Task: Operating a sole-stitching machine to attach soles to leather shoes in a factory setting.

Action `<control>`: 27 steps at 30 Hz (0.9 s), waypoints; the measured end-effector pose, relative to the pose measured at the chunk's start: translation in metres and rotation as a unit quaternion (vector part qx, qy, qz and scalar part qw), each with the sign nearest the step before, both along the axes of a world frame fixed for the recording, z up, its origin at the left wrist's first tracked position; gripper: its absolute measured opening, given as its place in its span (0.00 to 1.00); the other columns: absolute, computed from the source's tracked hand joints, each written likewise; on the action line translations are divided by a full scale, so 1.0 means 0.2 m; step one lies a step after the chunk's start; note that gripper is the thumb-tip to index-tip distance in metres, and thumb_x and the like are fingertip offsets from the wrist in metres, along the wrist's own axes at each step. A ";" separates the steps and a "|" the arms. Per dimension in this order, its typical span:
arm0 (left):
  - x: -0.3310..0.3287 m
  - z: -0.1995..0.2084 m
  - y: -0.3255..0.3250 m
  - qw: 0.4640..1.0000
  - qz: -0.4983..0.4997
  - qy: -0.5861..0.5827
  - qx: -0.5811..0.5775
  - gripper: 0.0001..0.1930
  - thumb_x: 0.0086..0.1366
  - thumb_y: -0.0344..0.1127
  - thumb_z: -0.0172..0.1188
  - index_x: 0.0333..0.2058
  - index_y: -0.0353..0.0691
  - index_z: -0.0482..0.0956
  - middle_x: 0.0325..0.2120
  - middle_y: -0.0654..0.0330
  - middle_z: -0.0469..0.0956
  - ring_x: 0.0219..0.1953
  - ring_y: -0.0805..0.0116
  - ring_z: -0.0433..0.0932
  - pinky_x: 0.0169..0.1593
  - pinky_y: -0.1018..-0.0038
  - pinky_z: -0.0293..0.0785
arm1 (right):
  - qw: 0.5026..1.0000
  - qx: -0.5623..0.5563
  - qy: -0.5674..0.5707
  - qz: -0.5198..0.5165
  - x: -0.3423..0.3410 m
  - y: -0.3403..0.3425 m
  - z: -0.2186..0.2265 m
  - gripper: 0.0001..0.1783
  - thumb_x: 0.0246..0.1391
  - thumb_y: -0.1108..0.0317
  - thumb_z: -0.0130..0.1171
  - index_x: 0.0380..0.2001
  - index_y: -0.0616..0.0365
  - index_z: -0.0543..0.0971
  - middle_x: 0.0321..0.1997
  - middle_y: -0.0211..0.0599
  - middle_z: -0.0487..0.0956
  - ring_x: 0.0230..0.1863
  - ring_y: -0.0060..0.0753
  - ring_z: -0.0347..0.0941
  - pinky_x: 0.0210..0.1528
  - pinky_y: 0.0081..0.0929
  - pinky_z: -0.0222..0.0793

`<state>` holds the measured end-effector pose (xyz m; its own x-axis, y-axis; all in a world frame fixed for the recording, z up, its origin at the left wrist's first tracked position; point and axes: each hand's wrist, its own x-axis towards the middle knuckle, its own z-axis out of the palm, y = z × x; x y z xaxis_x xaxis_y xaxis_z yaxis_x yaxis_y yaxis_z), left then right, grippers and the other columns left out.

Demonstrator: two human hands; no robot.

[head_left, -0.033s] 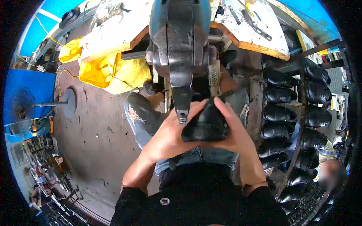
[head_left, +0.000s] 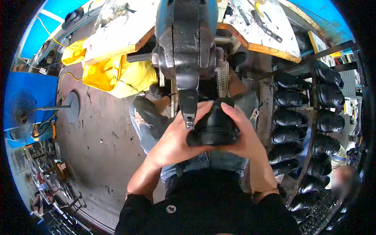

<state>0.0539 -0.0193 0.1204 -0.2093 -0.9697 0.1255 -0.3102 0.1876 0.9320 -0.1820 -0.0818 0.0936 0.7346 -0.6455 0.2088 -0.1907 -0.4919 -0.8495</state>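
Between my two hands is a black shoe (head_left: 214, 127), its broad end toward me and its narrower end pointing away. My left hand (head_left: 178, 137) wraps the shoe's left side, thumb on top. On the other side my right hand (head_left: 243, 135) grips it, thumb laid along the upper edge. Close against my left hand and the shoe's left side comes down the dark metal arm (head_left: 188, 103) of a large machine (head_left: 186, 43). The shoe's underside is hidden from view.
White worktables (head_left: 274, 35) with wooden edges flank the machine, tools lying on the right one. A yellow cloth or sack (head_left: 117, 74) hangs at the left. Racks of black shoes (head_left: 290, 117) stand at right, another person (head_left: 340, 168) beyond. A floor fan (head_left: 23, 115) stands far left.
The shoe has turned slightly between my hands: its far end shifts a little right, its broad near end a little left. My hands stay around it.
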 end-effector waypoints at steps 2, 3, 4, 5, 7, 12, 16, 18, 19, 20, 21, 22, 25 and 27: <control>0.10 -0.07 0.00 0.999 -0.029 -0.008 -0.032 0.50 0.45 0.31 0.79 0.68 0.38 0.63 0.66 0.46 0.64 0.68 0.48 0.64 0.70 0.59 0.57 | 0.998 0.052 -0.029 -0.004 -0.06 -0.01 -0.04 0.61 0.31 0.70 0.83 0.71 0.56 0.59 0.70 0.41 0.66 0.70 0.43 0.61 0.72 0.40 0.57; 0.15 -0.17 0.04 0.998 0.058 0.020 0.028 0.52 0.45 0.31 0.79 0.69 0.37 0.60 0.67 0.47 0.62 0.69 0.50 0.63 0.71 0.59 0.56 | 0.993 0.065 -0.066 -0.074 -0.10 -0.01 -0.08 0.63 0.29 0.72 0.83 0.71 0.56 0.59 0.70 0.41 0.65 0.70 0.43 0.62 0.72 0.39 0.56; 0.17 -0.27 0.07 0.985 0.139 0.053 0.088 0.53 0.46 0.32 0.79 0.70 0.36 0.57 0.68 0.49 0.61 0.70 0.52 0.61 0.71 0.59 0.56 | 0.981 0.077 -0.097 -0.150 -0.15 0.01 -0.10 0.64 0.27 0.73 0.83 0.71 0.55 0.59 0.71 0.40 0.64 0.69 0.43 0.63 0.73 0.39 0.55; 0.19 -0.33 0.08 0.972 0.185 0.120 0.085 0.56 0.48 0.34 0.79 0.72 0.36 0.52 0.70 0.51 0.58 0.70 0.55 0.61 0.71 0.60 0.55 | 0.964 0.098 -0.156 -0.194 -0.18 0.01 -0.13 0.66 0.25 0.76 0.82 0.71 0.53 0.58 0.69 0.37 0.66 0.67 0.41 0.65 0.71 0.39 0.58; 0.20 -0.32 0.13 0.947 0.191 0.215 0.139 0.57 0.52 0.38 0.79 0.73 0.36 0.48 0.69 0.52 0.59 0.66 0.61 0.65 0.68 0.64 0.62 | 0.932 0.170 -0.237 -0.213 -0.26 0.02 -0.12 0.65 0.26 0.75 0.82 0.72 0.52 0.57 0.68 0.36 0.66 0.68 0.40 0.65 0.71 0.40 0.59; 0.11 -0.29 0.14 0.891 0.158 0.394 0.161 0.49 0.56 0.32 0.75 0.71 0.35 0.52 0.64 0.50 0.67 0.60 0.63 0.73 0.62 0.66 0.70 | 0.892 0.169 -0.315 -0.278 -0.34 0.00 -0.12 0.58 0.41 0.68 0.77 0.73 0.51 0.55 0.67 0.34 0.67 0.68 0.37 0.64 0.70 0.41 0.60; 0.02 -0.12 0.05 0.903 0.128 0.401 0.086 0.47 0.56 0.29 0.74 0.69 0.35 0.54 0.64 0.45 0.67 0.62 0.59 0.72 0.64 0.63 0.69 | 0.830 0.200 -0.355 -0.380 -0.52 -0.08 -0.17 0.45 0.61 0.60 0.61 0.75 0.49 0.52 0.70 0.35 0.66 0.69 0.37 0.64 0.71 0.40 0.58; 0.01 -0.10 0.02 0.916 0.107 0.381 0.065 0.48 0.55 0.29 0.75 0.69 0.35 0.54 0.67 0.41 0.63 0.63 0.57 0.72 0.64 0.63 0.69 | 0.849 0.160 -0.372 -0.341 -0.55 -0.09 -0.17 0.41 0.65 0.58 0.56 0.76 0.49 0.51 0.71 0.36 0.65 0.69 0.38 0.63 0.72 0.40 0.57; -0.01 -0.06 0.01 0.917 0.110 0.376 0.071 0.48 0.55 0.29 0.76 0.69 0.35 0.56 0.66 0.40 0.63 0.63 0.56 0.71 0.64 0.63 0.69 | 0.843 0.156 -0.350 -0.378 -0.53 -0.09 -0.13 0.40 0.66 0.58 0.55 0.76 0.49 0.51 0.72 0.36 0.64 0.69 0.38 0.63 0.72 0.40 0.56; -0.02 -0.05 0.00 0.918 0.109 0.374 0.071 0.48 0.55 0.29 0.76 0.69 0.35 0.56 0.66 0.40 0.63 0.63 0.56 0.71 0.64 0.63 0.69 | 0.835 0.153 -0.328 -0.415 -0.52 -0.09 -0.11 0.39 0.67 0.57 0.53 0.76 0.49 0.51 0.72 0.37 0.63 0.70 0.38 0.63 0.73 0.40 0.55; -0.03 -0.04 -0.01 0.923 0.111 0.362 0.069 0.48 0.54 0.29 0.76 0.69 0.35 0.56 0.66 0.39 0.63 0.64 0.55 0.71 0.65 0.62 0.68 | 0.834 0.150 -0.329 -0.416 -0.53 -0.10 -0.12 0.39 0.67 0.57 0.53 0.76 0.49 0.51 0.72 0.37 0.63 0.70 0.38 0.63 0.73 0.40 0.55; -0.03 -0.04 -0.01 0.928 0.113 0.349 0.067 0.48 0.54 0.29 0.76 0.69 0.35 0.56 0.66 0.39 0.63 0.64 0.54 0.71 0.65 0.61 0.68 | 0.842 0.130 -0.314 -0.418 -0.55 -0.10 -0.12 0.38 0.68 0.56 0.52 0.76 0.49 0.52 0.72 0.37 0.64 0.70 0.38 0.62 0.73 0.40 0.55; -0.03 -0.06 -0.02 0.933 0.114 0.338 0.045 0.49 0.52 0.28 0.77 0.70 0.35 0.56 0.66 0.37 0.64 0.65 0.52 0.69 0.65 0.58 0.67 | 0.836 0.136 -0.330 -0.416 -0.58 -0.12 -0.13 0.37 0.69 0.56 0.50 0.75 0.50 0.53 0.72 0.37 0.64 0.70 0.38 0.62 0.73 0.40 0.54; -0.04 -0.09 -0.02 0.926 0.134 0.351 0.040 0.49 0.52 0.31 0.77 0.69 0.34 0.56 0.65 0.36 0.64 0.66 0.49 0.67 0.66 0.55 0.66 | 0.821 0.162 -0.360 -0.412 -0.58 -0.12 -0.12 0.36 0.69 0.56 0.49 0.75 0.50 0.53 0.72 0.38 0.64 0.70 0.39 0.62 0.74 0.40 0.54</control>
